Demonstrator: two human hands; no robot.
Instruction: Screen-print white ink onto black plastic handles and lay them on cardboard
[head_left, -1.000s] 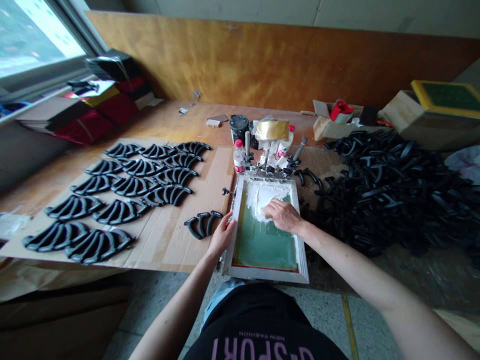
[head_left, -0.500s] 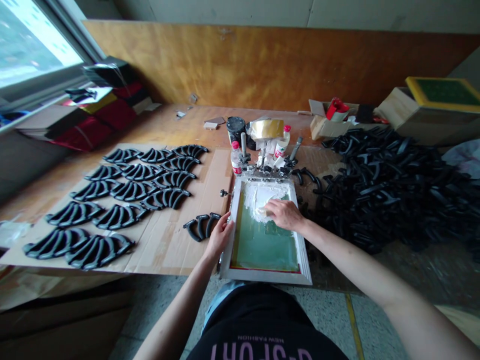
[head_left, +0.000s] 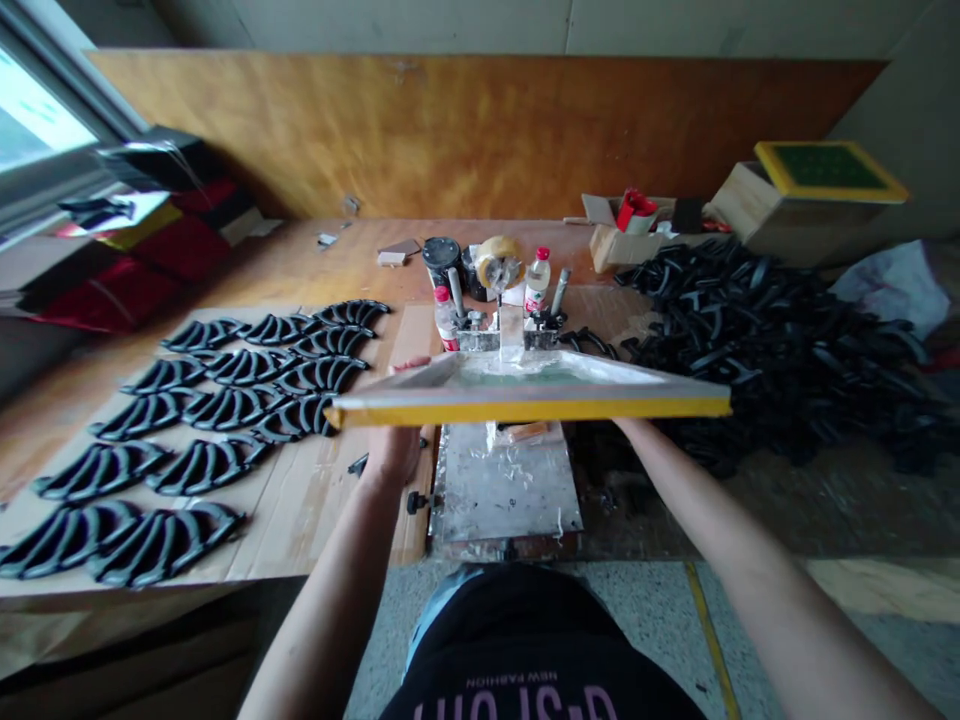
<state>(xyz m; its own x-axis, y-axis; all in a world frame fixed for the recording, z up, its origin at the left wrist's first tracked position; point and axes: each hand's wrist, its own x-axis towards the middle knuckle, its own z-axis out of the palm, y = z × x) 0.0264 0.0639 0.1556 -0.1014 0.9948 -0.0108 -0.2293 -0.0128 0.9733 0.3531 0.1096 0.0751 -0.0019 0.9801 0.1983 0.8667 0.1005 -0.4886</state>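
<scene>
A screen printing frame point(head_left: 525, 408), silver with yellow along its front edge, is tilted up from its clamp at the back. Some white ink point(head_left: 555, 366) shows on its green mesh. My left hand point(head_left: 397, 448) is closed on the frame's left side, with fingertips showing above the rim and the wrist below. My right forearm point(head_left: 675, 490) reaches beneath the right part of the frame, which hides that hand and its fingers. Under the raised frame is a stained metal base plate point(head_left: 506, 495), with a small orange-brown piece point(head_left: 527, 432) near its back.
Curved black plastic parts point(head_left: 172, 545) lie in fanned rows on cardboard at left. A large heap of similar parts point(head_left: 780, 350) covers the right side. Behind the clamp stand red-capped bottles point(head_left: 537, 280), a black tub point(head_left: 441, 260) and a tape roll point(head_left: 499, 262).
The screen frame has swung up from lying flat, uncovering the base plate. My right hand has gone from the mesh to beneath the frame, out of sight. The view has shifted slightly.
</scene>
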